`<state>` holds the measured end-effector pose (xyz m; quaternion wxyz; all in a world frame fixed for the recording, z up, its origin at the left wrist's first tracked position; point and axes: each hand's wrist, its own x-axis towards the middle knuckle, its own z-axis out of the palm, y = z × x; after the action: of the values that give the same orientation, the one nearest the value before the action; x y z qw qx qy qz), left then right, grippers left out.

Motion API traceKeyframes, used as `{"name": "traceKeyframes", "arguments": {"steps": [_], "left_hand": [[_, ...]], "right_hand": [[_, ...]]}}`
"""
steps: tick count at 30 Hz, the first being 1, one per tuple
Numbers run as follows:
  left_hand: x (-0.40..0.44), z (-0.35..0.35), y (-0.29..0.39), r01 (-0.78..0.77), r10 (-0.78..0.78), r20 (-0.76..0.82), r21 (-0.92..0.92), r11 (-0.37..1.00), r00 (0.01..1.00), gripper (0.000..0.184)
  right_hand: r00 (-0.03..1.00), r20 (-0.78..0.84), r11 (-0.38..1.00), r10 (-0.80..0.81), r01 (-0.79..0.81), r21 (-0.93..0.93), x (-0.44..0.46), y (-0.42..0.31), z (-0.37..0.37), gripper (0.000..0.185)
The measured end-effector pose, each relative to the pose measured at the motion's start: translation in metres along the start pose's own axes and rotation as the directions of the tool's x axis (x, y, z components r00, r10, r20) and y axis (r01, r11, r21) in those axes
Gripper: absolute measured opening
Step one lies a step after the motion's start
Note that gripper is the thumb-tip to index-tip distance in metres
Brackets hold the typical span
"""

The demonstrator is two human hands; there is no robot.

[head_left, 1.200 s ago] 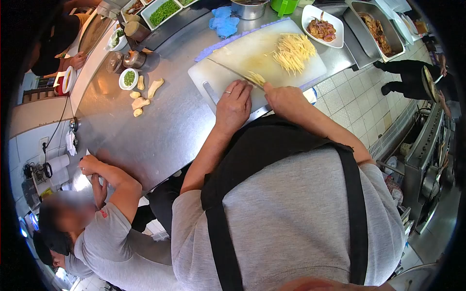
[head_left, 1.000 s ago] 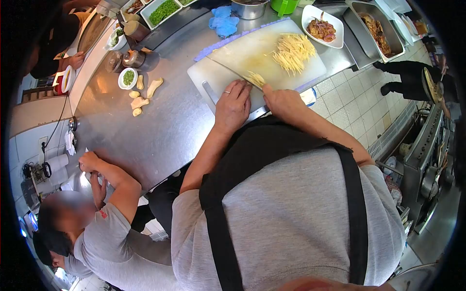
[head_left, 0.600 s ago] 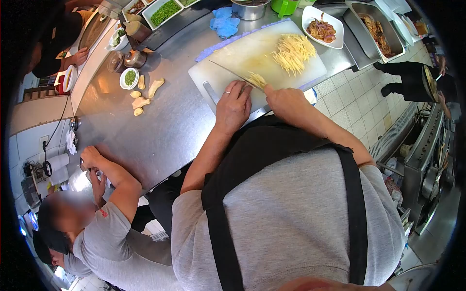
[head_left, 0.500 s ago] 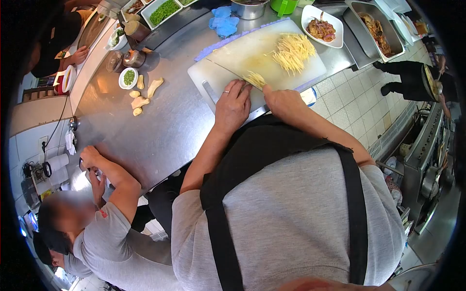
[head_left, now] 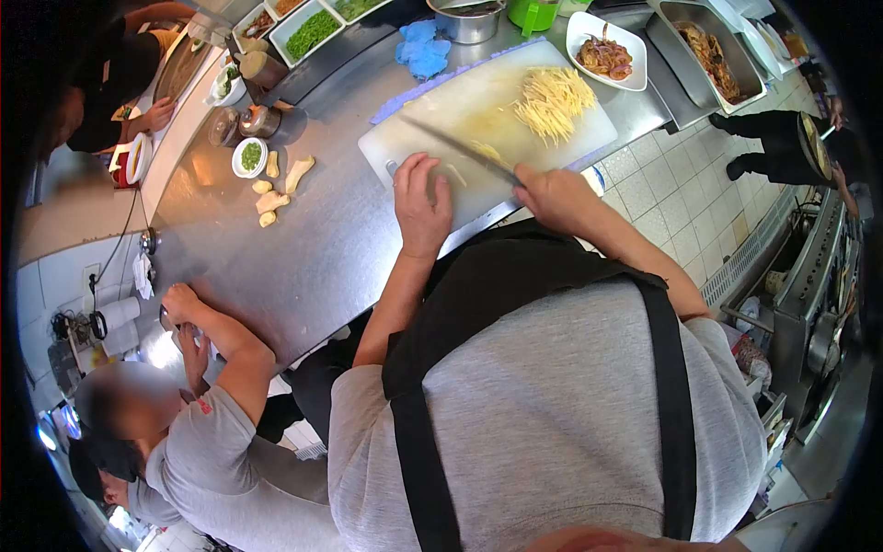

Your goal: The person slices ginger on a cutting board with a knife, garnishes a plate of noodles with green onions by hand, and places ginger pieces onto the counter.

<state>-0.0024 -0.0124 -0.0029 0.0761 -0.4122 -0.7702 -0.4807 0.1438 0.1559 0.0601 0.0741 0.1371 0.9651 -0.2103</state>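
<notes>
My right hand [head_left: 555,198] is wrapped round the handle of a long knife [head_left: 460,144], whose blade slants across the white cutting board [head_left: 382,138]. My left hand [head_left: 423,204] rests at the board's near left edge, thumb apart from the fingers, with no held thing visible. Beside its thumb lies a pale thin sliver [head_left: 456,175]. A few pale yellow strips [head_left: 486,149] lie by the blade, partly hidden by it. On the board's far right is a heap of thin pale yellow shreds [head_left: 554,103], which look like ginger.
Peeled ginger-like pieces [head_left: 270,202] lie left on the steel counter [head_left: 303,248], near a small bowl of chopped greens [head_left: 249,158]. A blue cloth [head_left: 423,50], a white dish of dark food [head_left: 607,57] and a metal pan [head_left: 713,64] stand behind. A co-worker's arm [head_left: 225,336] is at left.
The knife has lifted off the strips and swung right with my right hand. My left hand has moved left, off the strips, and its fingers have loosened.
</notes>
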Motion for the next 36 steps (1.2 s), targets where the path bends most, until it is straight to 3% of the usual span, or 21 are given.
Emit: {"name": "traceKeyframes", "arguments": {"steps": [3, 9, 12, 15, 18, 23, 26, 29, 30, 33, 36], "left_hand": [[0.001, -0.001, -0.003, 0.078, -0.078, -0.001, -0.055, 0.995, 0.997, 0.025], [0.000, 0.004, -0.005, 0.115, -0.114, 0.037, -0.038, 0.993, 0.993, 0.023], [0.002, 0.003, -0.004, -0.015, 0.008, 0.103, 0.068, 0.998, 0.995, 0.020], [0.002, 0.005, -0.005, -0.069, 0.057, 0.199, 0.050, 0.996, 0.978, 0.023], [0.007, 0.011, 0.000, -0.228, 0.195, 0.287, 0.088, 0.970, 0.938, 0.026], [0.015, 0.015, 0.006, -0.317, 0.248, 0.380, 0.130, 0.940, 0.891, 0.029], [0.017, 0.015, 0.006, -0.346, 0.274, 0.385, 0.132, 0.929, 0.881, 0.029], [0.019, 0.019, 0.006, -0.365, 0.291, 0.383, 0.134, 0.921, 0.877, 0.030], [0.018, 0.021, 0.007, -0.368, 0.294, 0.382, 0.136, 0.920, 0.876, 0.031], [0.019, 0.025, 0.013, -0.339, 0.257, 0.389, 0.158, 0.927, 0.884, 0.033], [0.016, 0.027, 0.015, -0.308, 0.237, 0.368, 0.145, 0.940, 0.899, 0.034]], "right_hand": [[0.996, 0.094, 0.999, -0.012, 0.008, 0.034, -0.008, 0.000, 0.004, 0.027], [0.997, 0.049, 0.993, 0.055, -0.060, 0.103, -0.006, 0.045, 0.002, 0.028], [0.998, 0.060, 0.988, 0.029, -0.038, 0.151, -0.004, 0.050, 0.001, 0.028], [0.999, 0.050, 0.986, 0.008, -0.017, 0.167, -0.003, 0.052, 0.002, 0.028], [0.998, 0.066, 0.982, 0.001, -0.014, 0.189, -0.005, 0.050, -0.003, 0.028], [0.997, 0.008, 0.944, -0.075, 0.068, 0.323, -0.002, 0.069, 0.013, 0.031], [0.931, 0.324, 0.800, 0.170, -0.322, 0.507, -0.001, 0.066, -0.022, 0.033], [0.992, -0.102, 0.954, 0.079, -0.046, 0.295, 0.004, 0.105, -0.005, 0.033], [0.974, -0.172, 0.965, 0.145, -0.100, 0.244, 0.001, 0.098, -0.011, 0.033], [0.957, -0.246, 0.987, 0.156, -0.139, 0.084, -0.002, 0.076, -0.015, 0.030], [0.974, -0.167, 0.989, 0.151, -0.148, 0.030, -0.007, 0.044, -0.012, 0.028]]}}
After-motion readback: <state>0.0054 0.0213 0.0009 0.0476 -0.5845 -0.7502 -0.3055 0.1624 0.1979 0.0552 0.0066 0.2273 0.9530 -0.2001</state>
